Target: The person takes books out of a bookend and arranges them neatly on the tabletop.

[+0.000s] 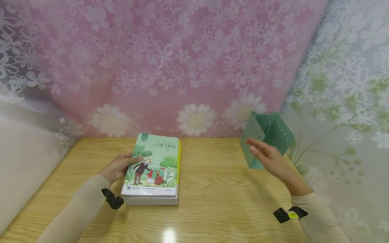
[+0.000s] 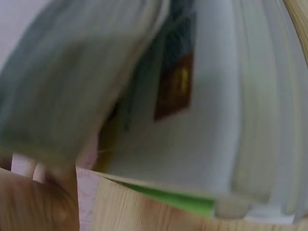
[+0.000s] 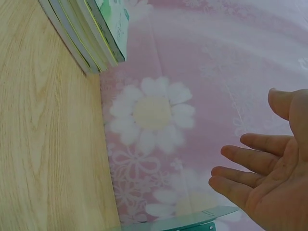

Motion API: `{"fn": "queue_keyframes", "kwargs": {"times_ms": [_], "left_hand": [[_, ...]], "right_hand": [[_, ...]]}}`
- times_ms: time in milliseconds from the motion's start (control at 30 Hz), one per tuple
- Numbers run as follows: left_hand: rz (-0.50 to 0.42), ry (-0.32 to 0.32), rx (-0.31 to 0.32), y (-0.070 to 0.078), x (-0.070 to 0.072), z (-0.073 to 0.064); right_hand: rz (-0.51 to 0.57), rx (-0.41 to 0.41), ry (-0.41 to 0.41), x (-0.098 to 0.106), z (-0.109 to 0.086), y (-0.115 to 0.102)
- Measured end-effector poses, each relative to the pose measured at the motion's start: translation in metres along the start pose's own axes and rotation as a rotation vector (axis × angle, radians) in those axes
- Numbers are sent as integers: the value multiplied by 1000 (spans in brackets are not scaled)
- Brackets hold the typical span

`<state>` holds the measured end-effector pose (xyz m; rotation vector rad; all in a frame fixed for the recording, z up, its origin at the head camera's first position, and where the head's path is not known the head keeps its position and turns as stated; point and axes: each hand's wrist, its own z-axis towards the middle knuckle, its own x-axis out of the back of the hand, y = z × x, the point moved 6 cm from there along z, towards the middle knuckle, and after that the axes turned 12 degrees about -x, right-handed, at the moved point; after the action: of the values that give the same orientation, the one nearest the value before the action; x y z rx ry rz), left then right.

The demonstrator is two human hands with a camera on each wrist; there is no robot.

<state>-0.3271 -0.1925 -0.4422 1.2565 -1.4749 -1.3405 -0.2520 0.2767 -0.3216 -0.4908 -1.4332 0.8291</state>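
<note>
My left hand [image 1: 118,166] grips the left edge of a green picture-cover book [image 1: 165,153], its thumb lying on the cover. This book is uppermost on a stack of books [image 1: 152,201]. In the left wrist view its blurred page edges [image 2: 72,82] tilt up away from the book beneath [image 2: 207,120], with a gap between them. The fingers under it are mostly hidden. My right hand [image 1: 271,160] is held up with fingers extended and nothing in it, overlapping a green perforated metal bookend [image 1: 281,131] in the head view.
Everything stands on a light wood-grain table [image 1: 212,195]. A pink flowered curtain [image 1: 182,67] hangs along the table's back edge, and a pale flowered one [image 1: 349,101] runs along the right side, close to the bookend.
</note>
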Motion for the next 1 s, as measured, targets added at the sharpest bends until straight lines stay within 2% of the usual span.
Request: {"fn": "queue_keyframes", "kwargs": {"times_ms": [67,133,233,300,400,433,533,633,733,833,1000], "left_hand": [[49,-1,6,-2,1,0],[147,-9,-1,-2,0,-2],[364,-1,-29,3,-1,-6],[522,16,-72,9,-4,-9],[703,75,-133,19,-7,-12],[738,96,-145,20,-8,-12],[799,148,-181,23,-10,-16],[845,161,-204,22,-11,-20],[889,137,-222,18,-12,-22],[893,109,-231,14,-12,-21],[871,97,-262,13,-12,-16]], "right_hand": [[1,8,-3,2,1,-2],[-2,10,-10,3,1,-2],[-19,9,-15,6,1,-3],[-29,3,-15,7,2,-3],[-35,-5,-11,9,3,-3],[-34,-5,-11,9,4,-3],[-38,-13,-13,9,5,-3],[-46,-9,-10,9,6,-2],[-63,1,7,10,6,-1],[-78,12,21,12,7,0],[-85,26,38,15,9,-1]]}}
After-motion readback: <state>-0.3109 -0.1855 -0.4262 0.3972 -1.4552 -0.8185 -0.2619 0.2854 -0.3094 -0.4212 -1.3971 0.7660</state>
